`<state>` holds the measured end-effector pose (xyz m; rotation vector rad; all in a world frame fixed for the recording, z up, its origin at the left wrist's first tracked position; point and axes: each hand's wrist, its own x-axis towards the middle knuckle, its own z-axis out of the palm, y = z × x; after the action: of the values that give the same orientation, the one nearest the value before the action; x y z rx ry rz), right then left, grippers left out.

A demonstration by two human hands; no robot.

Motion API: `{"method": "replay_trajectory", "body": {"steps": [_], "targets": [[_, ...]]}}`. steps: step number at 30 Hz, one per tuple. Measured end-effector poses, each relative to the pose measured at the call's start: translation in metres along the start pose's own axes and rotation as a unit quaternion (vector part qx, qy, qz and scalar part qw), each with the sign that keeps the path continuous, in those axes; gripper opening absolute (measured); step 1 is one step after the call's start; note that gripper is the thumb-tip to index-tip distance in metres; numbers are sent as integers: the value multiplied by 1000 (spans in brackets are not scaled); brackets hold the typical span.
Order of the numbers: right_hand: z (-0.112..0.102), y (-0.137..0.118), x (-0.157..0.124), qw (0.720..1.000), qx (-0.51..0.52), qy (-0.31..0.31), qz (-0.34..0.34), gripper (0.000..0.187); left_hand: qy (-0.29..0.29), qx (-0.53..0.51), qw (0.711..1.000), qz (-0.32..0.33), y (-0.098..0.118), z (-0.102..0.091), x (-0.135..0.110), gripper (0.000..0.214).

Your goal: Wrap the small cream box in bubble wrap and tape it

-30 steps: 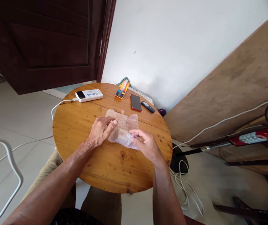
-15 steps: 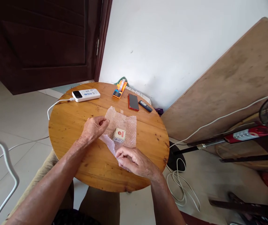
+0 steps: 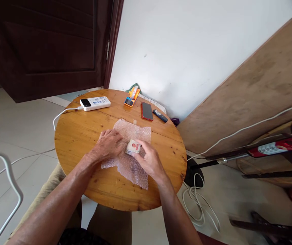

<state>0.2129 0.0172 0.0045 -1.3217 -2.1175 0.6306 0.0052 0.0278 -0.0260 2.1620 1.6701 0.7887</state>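
Note:
A sheet of bubble wrap (image 3: 130, 166) lies spread flat on the round wooden table (image 3: 84, 132). A small white and red box (image 3: 133, 147) sits near the sheet's middle. My right hand (image 3: 148, 160) has its fingers on the box from the right. Pressed flat on the wrap just left of the box is my left hand (image 3: 108, 144), palm down.
At the table's far side lie a white power bank (image 3: 96, 103) with its cable, an orange tape dispenser (image 3: 132, 96), a red phone (image 3: 147, 111) and a small dark device (image 3: 160, 116). A wooden board (image 3: 250, 88) leans at the right. White cables (image 3: 199, 207) coil on the floor.
The bubble wrap has been unfolded and laid out flat toward me. My right hand moved up from the sheet's near edge onto the box; my left hand came down flat on the wrap.

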Motion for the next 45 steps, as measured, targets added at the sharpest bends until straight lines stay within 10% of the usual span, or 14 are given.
{"method": "replay_trajectory", "body": {"steps": [5, 10, 15, 20, 24, 34, 45], "targets": [[-31, 42, -20, 981, -4, 175, 89, 50, -31, 31, 999, 12, 1, -2, 0, 38], [-65, 91, -38, 966, -138, 162, 144, 55, -27, 41, 999, 1, 3, -1, -1, 38], [-54, 60, -39, 949, -174, 259, 51, 46, -25, 43, 999, 10, 3, 0, -2, 40], [-10, 6, -13, 983, -140, 70, -97, 36, -15, 44, 999, 19, 0, 4, 1, 44], [18, 5, 16, 974, -215, -24, -64, 46, -10, 44, 999, 28, -6, 8, 5, 48], [33, 13, 16, 951, -309, -25, 1, 49, 13, 55, 995, 77, 4, 1, 0, 43], [18, 32, 21, 949, -314, -11, 35, 42, -128, 65, 986, 86, -4, 0, -1, 65]]}}
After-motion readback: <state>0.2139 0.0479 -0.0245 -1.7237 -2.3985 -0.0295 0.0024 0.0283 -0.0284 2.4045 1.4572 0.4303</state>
